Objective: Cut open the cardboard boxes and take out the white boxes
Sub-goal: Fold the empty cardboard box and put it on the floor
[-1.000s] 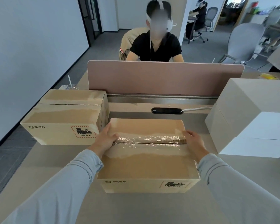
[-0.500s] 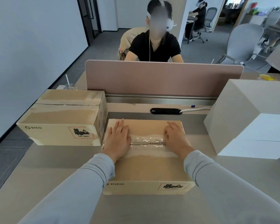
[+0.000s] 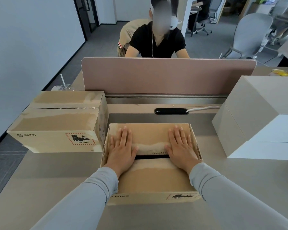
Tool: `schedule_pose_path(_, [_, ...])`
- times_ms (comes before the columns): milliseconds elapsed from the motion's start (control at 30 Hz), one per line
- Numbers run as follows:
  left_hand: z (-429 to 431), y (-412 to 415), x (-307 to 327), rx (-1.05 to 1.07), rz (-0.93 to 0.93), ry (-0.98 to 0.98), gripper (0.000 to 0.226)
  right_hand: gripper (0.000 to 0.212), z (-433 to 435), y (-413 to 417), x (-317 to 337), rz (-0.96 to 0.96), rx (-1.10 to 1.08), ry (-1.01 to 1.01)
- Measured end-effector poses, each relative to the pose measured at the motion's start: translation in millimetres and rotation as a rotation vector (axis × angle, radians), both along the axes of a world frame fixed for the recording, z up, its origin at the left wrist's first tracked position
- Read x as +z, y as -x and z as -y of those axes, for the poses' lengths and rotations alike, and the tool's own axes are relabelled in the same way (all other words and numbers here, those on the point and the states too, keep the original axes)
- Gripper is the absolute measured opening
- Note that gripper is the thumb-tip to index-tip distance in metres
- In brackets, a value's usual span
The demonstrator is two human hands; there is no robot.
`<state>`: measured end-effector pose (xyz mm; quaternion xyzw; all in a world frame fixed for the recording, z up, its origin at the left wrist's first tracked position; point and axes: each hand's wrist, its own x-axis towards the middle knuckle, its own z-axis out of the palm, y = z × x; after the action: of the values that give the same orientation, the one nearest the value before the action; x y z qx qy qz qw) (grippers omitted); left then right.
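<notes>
The cardboard box (image 3: 152, 163) sits on the desk (image 3: 40, 180) straight before the person, a dark gap open along its top seam. The left hand (image 3: 121, 151) and right hand (image 3: 181, 149) lie flat on the far flap, fingers spread, grasping nothing. A second cardboard box (image 3: 56, 122) stands just left, stacked white boxes (image 3: 259, 120) on the right

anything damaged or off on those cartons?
Both look scuffed. The near cardboard box has its top paper torn pale along the centre seam, which gapes dark between the left hand and right hand. The left cardboard box shows similar peeled patches.
</notes>
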<state>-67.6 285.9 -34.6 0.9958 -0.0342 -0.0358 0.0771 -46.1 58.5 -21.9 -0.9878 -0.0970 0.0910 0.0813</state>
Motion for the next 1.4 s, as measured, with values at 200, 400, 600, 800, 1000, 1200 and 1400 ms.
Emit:
schedule_pose_path(200, [-1,-5,13,0.006,0.012,0.019,0.084,0.061,0,-9,12,0.112,-0.063,-0.037])
schedule_pose_path(400, [-9,-8,27,0.006,0.016,-0.007,0.089,0.071,7,-36,29,-0.021,-0.088,0.029])
schedule_pose_path(600, [-17,6,30,0.292,-0.041,0.024,0.06,0.072,11,-25,23,-0.007,-0.167,-0.076])
schedule_pose_path(800, [-22,33,31,0.478,-0.088,0.226,0.061,0.06,22,-5,23,-0.02,-0.198,-0.162])
schedule_pose_path(1000, [-25,73,31,0.656,-0.072,0.259,0.064,0.067,21,21,21,-0.018,-0.159,-0.245])
schedule_pose_path(1200, [-59,133,26,0.897,0.011,0.411,0.039,0.086,-16,39,30,-0.121,-0.226,-0.428])
schedule_pose_path(1400, [-109,207,28,1.097,-0.032,0.389,0.051,0.072,-84,62,30,-0.298,-0.225,-0.544])
